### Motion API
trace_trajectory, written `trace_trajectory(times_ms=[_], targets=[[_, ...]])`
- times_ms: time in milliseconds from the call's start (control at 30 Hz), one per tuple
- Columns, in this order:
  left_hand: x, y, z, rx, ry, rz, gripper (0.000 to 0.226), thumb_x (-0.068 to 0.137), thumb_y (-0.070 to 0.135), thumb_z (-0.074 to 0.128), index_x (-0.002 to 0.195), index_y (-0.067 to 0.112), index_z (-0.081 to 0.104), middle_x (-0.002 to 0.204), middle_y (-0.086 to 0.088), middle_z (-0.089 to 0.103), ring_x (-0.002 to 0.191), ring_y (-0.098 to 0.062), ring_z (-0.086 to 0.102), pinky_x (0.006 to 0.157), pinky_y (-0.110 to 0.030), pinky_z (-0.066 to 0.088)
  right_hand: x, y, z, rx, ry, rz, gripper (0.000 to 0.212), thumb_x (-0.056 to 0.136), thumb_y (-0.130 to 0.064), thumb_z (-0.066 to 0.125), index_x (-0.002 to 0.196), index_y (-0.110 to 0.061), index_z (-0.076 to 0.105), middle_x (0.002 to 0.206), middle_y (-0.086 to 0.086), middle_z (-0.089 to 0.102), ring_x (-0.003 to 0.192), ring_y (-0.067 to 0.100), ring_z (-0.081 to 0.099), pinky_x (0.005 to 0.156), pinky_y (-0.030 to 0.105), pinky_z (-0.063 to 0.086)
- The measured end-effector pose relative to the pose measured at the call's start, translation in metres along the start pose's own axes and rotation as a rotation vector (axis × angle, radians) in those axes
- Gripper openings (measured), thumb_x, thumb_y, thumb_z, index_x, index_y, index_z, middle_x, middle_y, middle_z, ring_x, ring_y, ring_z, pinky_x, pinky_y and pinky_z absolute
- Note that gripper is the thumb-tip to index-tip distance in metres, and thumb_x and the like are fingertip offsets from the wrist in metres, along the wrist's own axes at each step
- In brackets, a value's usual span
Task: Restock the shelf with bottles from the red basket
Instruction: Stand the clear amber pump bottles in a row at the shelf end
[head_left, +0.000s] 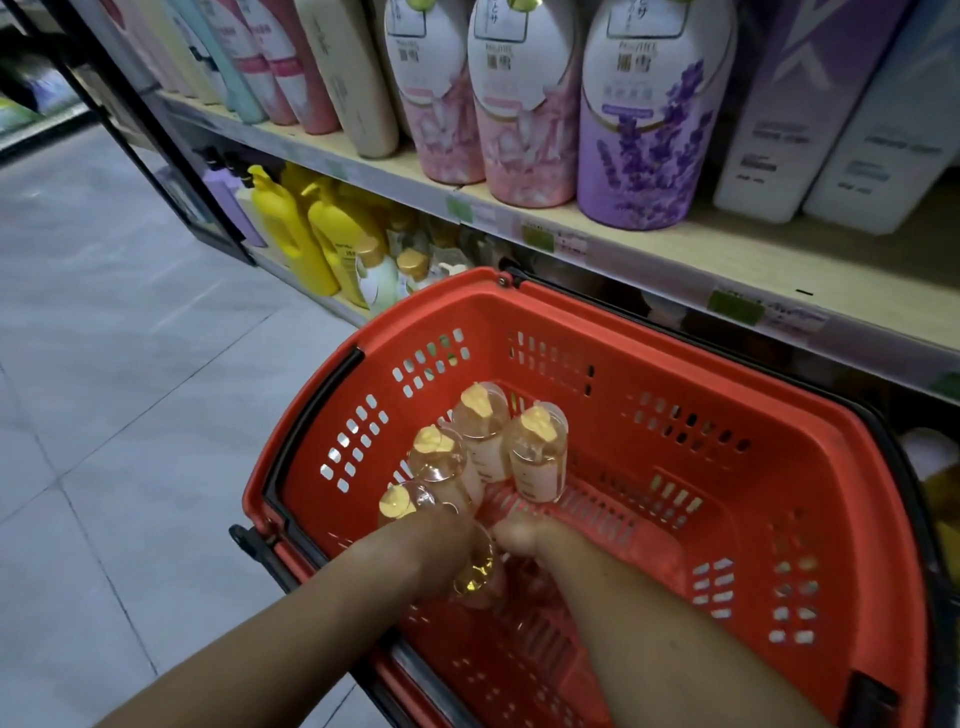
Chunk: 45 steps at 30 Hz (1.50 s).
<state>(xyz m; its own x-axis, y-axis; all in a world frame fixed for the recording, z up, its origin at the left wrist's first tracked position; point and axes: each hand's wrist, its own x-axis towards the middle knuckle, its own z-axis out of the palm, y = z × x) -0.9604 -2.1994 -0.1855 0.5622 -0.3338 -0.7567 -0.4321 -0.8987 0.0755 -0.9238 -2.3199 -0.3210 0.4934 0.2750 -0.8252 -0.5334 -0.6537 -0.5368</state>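
The red basket (675, 374) stands on the floor in front of the shelf (727, 249). Inside it, several small clear bottles with gold caps (480, 431) stand together near the left wall, caps towards me. Another bottle (475, 574) lies between my wrists. My left hand (441, 530) reaches in and curls round the nearest bottles (415, 501); its fingers are hidden behind them. My right hand (524, 532) sits beside it with fingers curled at the base of the right-hand bottle (537, 457).
The upper shelf holds large pink, purple (649, 130) and white refill bottles. The lower shelf holds yellow pump bottles (291, 228) and small gold-capped bottles (374, 270). Grey tiled floor (130, 364) lies to the left. The basket's black handle (311, 415) lies folded along the rim.
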Motion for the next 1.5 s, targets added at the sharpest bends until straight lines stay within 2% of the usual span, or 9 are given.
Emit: trace_trajectory(times_ms=[233, 367, 533, 700, 833, 1033, 1133, 1333, 1500], targets=[[0.006, -0.007, 0.007, -0.107, 0.088, -0.039, 0.04, 0.095, 0.003, 0.057, 0.13, 0.02, 0.069, 0.131, -0.012, 0.058, 0.115, -0.034, 0.063, 0.097, -0.048, 0.055, 0.026, 0.008, 0.021, 0.375, 0.022, 0.086, 0.027, 0.095, -0.016, 0.055, 0.114, -0.006, 0.071, 0.112, 0.02, 0.07, 0.105, 0.031, 0.067, 0.086, 0.034, 0.055], [-0.001, -0.005, 0.001, -0.165, 0.148, -0.014, 0.039, 0.092, 0.011, 0.063, 0.121, 0.036, 0.072, 0.122, -0.006, 0.054, 0.103, -0.031, 0.066, 0.089, -0.04, 0.058, 0.024, 0.002, 0.02, 0.376, 0.028, 0.026, 0.03, 0.101, -0.015, 0.05, 0.12, -0.003, 0.069, 0.103, 0.016, 0.069, 0.076, 0.018, 0.063, 0.052, 0.017, 0.049], [-0.014, -0.007, -0.014, -0.155, 0.203, 0.049, 0.042, 0.094, 0.018, 0.067, 0.128, 0.043, 0.068, 0.127, -0.001, 0.061, 0.113, -0.024, 0.064, 0.095, -0.039, 0.056, 0.021, -0.003, 0.014, 0.467, -0.028, 0.056, 0.039, 0.105, -0.021, 0.048, 0.136, 0.0, 0.059, 0.113, 0.015, 0.069, 0.113, 0.031, 0.062, 0.101, 0.043, 0.049], [-0.052, -0.016, -0.037, -0.207, 0.357, 0.071, 0.039, 0.097, 0.023, 0.065, 0.123, 0.051, 0.065, 0.12, 0.009, 0.057, 0.103, -0.012, 0.061, 0.088, -0.033, 0.056, -0.011, -0.007, -0.005, 0.403, -0.208, 0.233, 0.05, 0.091, -0.057, 0.06, 0.107, -0.011, 0.068, 0.111, 0.015, 0.063, 0.101, 0.035, 0.06, 0.088, 0.054, 0.05], [-0.079, -0.015, -0.049, -0.256, 0.544, 0.113, 0.029, 0.093, 0.04, 0.07, 0.114, 0.059, 0.062, 0.105, 0.028, 0.043, 0.09, 0.002, 0.054, 0.07, -0.011, 0.039, -0.041, -0.017, -0.025, 0.422, -0.24, 0.123, 0.061, 0.087, -0.061, 0.064, 0.119, -0.01, 0.07, 0.121, 0.018, 0.069, 0.117, 0.038, 0.063, 0.101, 0.057, 0.051], [-0.105, -0.009, -0.065, -0.382, 0.988, 0.206, 0.039, 0.091, 0.04, 0.073, 0.122, 0.061, 0.061, 0.117, 0.028, 0.056, 0.104, 0.002, 0.058, 0.08, -0.019, 0.05, -0.1, -0.028, -0.061, 0.56, -0.356, -0.053, 0.077, 0.081, -0.073, 0.064, 0.12, -0.008, 0.073, 0.121, 0.022, 0.072, 0.107, 0.039, 0.072, 0.083, 0.054, 0.061], [-0.109, 0.002, -0.074, -0.597, 1.198, 0.236, 0.054, 0.083, 0.032, 0.082, 0.129, 0.053, 0.062, 0.112, 0.021, 0.065, 0.094, -0.008, 0.064, 0.076, -0.021, 0.054, -0.131, -0.04, -0.075, 0.625, -0.309, -0.175, 0.065, 0.083, -0.066, 0.066, 0.119, -0.013, 0.073, 0.123, 0.023, 0.071, 0.112, 0.042, 0.07, 0.093, 0.06, 0.056], [-0.106, 0.053, -0.108, -0.847, 1.311, 0.44, 0.049, 0.1, 0.046, 0.061, 0.147, 0.049, 0.046, 0.141, 0.02, 0.059, 0.131, -0.004, 0.055, 0.101, -0.042, 0.053, -0.195, -0.061, -0.099, 0.638, -0.133, -0.323, 0.075, 0.085, -0.071, 0.058, 0.122, -0.008, 0.073, 0.118, 0.018, 0.074, 0.108, 0.037, 0.072, 0.094, 0.057, 0.057], [-0.112, 0.106, -0.17, -0.89, 1.374, 0.606, 0.046, 0.101, 0.054, 0.054, 0.146, 0.05, 0.044, 0.142, 0.017, 0.059, 0.133, -0.007, 0.056, 0.102, -0.045, 0.053, -0.265, -0.049, -0.153, 0.664, 0.005, -0.399, 0.068, 0.088, -0.071, 0.057, 0.109, -0.01, 0.078, 0.114, 0.02, 0.075, 0.104, 0.041, 0.073, 0.084, 0.059, 0.06]])
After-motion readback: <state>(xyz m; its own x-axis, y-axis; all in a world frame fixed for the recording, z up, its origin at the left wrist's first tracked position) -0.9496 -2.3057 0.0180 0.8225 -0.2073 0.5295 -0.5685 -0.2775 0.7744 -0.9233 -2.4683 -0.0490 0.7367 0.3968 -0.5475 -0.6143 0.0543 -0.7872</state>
